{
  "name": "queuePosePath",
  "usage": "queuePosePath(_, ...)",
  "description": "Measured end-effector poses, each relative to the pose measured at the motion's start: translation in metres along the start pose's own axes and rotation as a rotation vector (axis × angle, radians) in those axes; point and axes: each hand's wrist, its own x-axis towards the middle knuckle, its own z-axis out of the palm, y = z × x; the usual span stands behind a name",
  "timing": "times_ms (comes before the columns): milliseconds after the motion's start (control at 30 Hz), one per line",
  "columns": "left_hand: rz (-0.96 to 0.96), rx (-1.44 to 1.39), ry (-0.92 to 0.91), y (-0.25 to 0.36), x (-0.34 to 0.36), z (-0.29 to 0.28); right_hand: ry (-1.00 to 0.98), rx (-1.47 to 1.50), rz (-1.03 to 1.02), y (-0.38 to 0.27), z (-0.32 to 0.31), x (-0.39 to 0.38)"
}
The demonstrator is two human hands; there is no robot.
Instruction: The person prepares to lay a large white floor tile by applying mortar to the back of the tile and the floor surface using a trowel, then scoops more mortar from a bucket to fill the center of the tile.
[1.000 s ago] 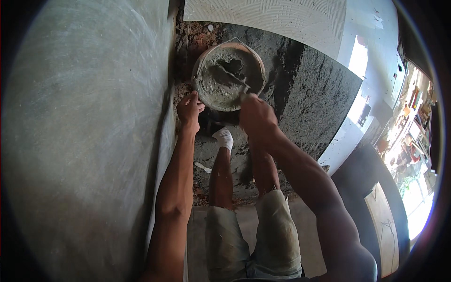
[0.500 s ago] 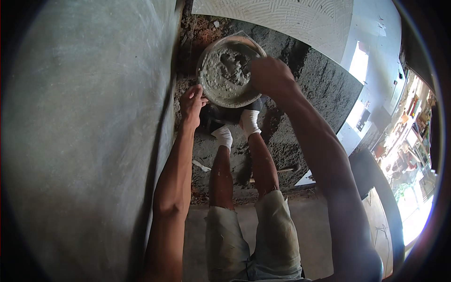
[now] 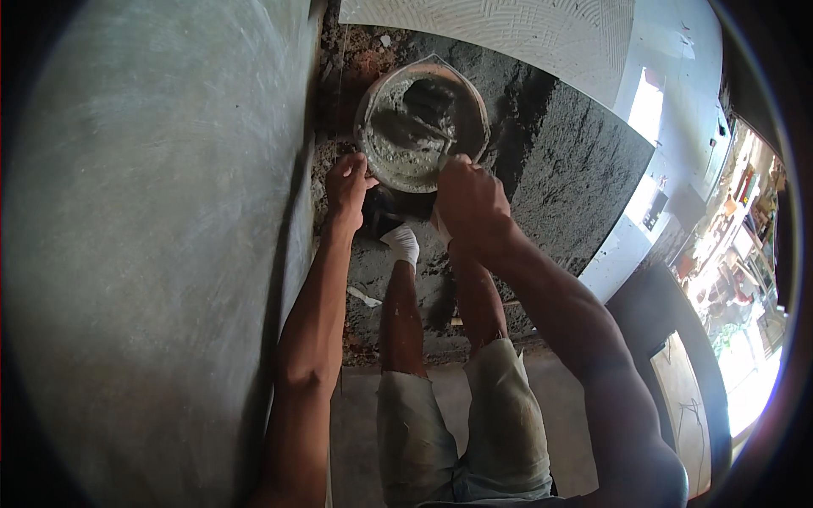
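A round bucket [image 3: 484, 127] of wet grey mortar [image 3: 394, 152] stands on the ground in front of my feet. My left hand [image 3: 347, 188] is closed at the near left of its rim, thumb up, steadying it. At the near right of the rim, my right hand [image 3: 472, 193] is wrapped round the handle of a trowel [image 3: 445, 146]. The trowel's thin shank reaches into the bucket, and its blade lies in the mortar, partly hard to make out. The handle is hidden by my fingers.
A smooth grey wall [image 3: 169, 220] rises close on my left. Rough grey mortar [image 3: 567, 178] covers the ground, bordered by pale tiles [image 3: 525, 42] at the far side. A white scrap [image 3: 364, 297] lies by my feet. Cluttered items [image 3: 745, 229] stand at far right.
My right hand has moved from the bucket's right side toward me, to the near right rim, drawing the trowel with it. The mortar surface has shifted. My left hand keeps its place.
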Motion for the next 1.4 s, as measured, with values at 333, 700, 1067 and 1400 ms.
queuePosePath(333, -0.004, 0.049, -0.02, 0.002, 0.001, 0.011, -0.129, 0.316, 0.039, 0.051, -0.034, -0.04)
queuePosePath(700, -0.057, -0.039, -0.007, -0.011, -0.006, 0.008, -0.15, 0.336, 0.172, 0.049, -0.006, 0.032)
queuePosePath(1067, -0.13, 0.015, 0.016, 0.001, -0.014, 0.048, 0.053, 0.144, 0.125, 0.032, 0.039, 0.024)
queuePosePath(1400, -0.167, -0.004, 0.007, -0.003, -0.02, 0.064, 0.022, 0.253, 0.057, 0.042, 0.023, 0.019)
